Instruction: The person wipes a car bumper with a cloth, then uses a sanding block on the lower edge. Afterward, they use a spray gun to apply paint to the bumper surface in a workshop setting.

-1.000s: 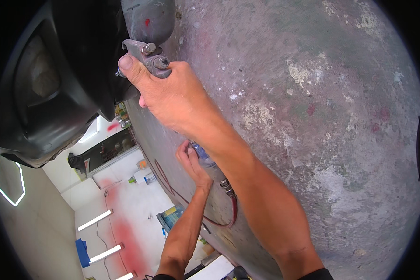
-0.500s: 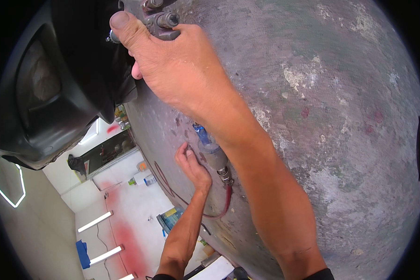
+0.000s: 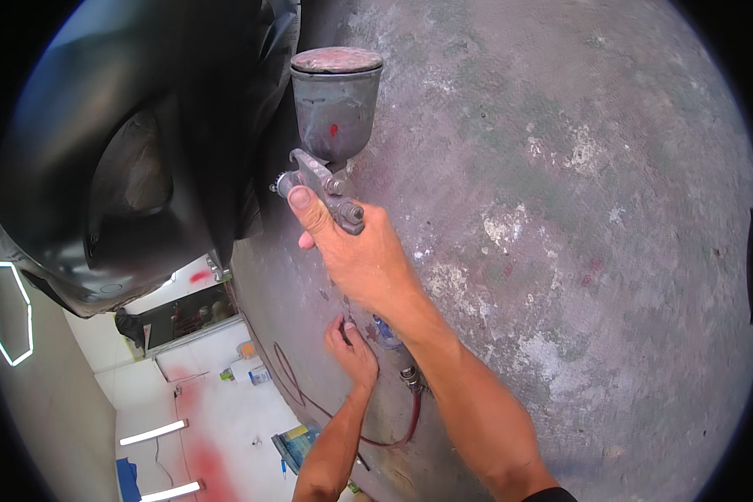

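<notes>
My right hand [image 3: 364,263] is wrapped round a grey spray gun [image 3: 316,174], thumb lying along its side. Its paint cup [image 3: 335,109], stained grey with a red-smeared lid, stands above the gun body. The nozzle points left at a glossy black car bumper [image 3: 184,92]. Below my right wrist, partly hidden by the forearm, are a blue-wrapped piece [image 3: 385,333] and a metal hose coupling [image 3: 410,378] with a red air hose [image 3: 413,418]. My left hand [image 3: 356,356] hovers beside these, fingers loosely curled and thumb apart, with nothing seen in it.
A rough grey floor [image 3: 560,293] with pale patches spreads right. The hose loops [image 3: 286,376] across it. At lower left are a white wall [image 3: 251,418] with red overspray, tube lights [image 3: 171,491] and a dark window [image 3: 188,322].
The spray gun and my right hand now sit lower in view, so the whole cup shows. My left hand is slightly lower, and the bumper appears shifted right.
</notes>
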A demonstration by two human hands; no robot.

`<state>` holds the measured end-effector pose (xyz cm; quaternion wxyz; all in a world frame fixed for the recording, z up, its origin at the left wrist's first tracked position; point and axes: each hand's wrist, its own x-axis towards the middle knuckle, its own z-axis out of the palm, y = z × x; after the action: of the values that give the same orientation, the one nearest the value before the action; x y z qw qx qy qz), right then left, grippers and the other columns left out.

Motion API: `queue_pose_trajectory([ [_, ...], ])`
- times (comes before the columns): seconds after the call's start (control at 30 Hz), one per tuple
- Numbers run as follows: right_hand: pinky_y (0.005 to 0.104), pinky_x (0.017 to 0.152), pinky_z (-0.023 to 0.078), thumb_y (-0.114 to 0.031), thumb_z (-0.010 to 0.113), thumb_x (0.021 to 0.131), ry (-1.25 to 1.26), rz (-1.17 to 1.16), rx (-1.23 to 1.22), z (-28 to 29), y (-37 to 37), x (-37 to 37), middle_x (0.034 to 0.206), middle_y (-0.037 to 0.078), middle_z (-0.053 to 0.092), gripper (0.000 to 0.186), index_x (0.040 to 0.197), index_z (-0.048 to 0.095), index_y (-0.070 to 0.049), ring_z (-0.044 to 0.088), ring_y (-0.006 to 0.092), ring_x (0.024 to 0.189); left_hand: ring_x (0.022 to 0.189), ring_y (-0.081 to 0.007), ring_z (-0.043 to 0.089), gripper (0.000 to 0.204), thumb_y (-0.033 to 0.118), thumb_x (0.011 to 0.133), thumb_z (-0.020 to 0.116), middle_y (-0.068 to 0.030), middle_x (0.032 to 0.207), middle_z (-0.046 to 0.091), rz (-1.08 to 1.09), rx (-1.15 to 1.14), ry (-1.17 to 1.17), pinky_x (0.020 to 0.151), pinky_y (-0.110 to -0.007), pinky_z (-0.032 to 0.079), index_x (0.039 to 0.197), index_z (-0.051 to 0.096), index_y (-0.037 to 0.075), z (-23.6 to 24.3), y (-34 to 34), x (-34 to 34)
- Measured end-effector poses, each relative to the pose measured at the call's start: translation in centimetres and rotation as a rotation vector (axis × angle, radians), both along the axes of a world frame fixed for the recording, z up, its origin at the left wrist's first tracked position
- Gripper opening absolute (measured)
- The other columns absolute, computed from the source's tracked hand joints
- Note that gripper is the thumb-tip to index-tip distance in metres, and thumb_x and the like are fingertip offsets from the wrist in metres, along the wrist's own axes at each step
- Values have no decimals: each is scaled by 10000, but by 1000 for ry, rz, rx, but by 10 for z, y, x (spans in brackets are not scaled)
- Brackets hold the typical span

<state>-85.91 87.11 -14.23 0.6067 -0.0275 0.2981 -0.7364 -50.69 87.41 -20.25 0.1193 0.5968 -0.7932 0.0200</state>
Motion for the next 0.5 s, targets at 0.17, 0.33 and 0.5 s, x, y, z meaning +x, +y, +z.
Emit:
queue_pose_trajectory([
  [0.17,364,635,475,-765,643,971,29,-73,-49,-2,-1,-24,626,31,563,786,729,638,-17,540,144,646,1539,-316,384,774,347,1030,757,-214,1662,420,177,688,-83,1267,-418,311,1637,412,12,92,17,80],
  [0.33,422,671,506,-731,647,984,29,-90,-47,-6,-14,-31,613,62,581,783,754,628,18,559,195,633,1670,-268,120,993,345,969,837,-213,1793,177,303,886,-100,1331,-395,194,1711,245,51,91,19,87],
  [0.5,429,681,517,-680,666,995,-6,-77,-29,-8,-15,-26,622,85,607,739,762,650,22,573,217,627,1661,-265,140,1045,310,948,861,-213,1797,142,378,962,7,1332,-396,206,1715,201,48,92,18,86],
])
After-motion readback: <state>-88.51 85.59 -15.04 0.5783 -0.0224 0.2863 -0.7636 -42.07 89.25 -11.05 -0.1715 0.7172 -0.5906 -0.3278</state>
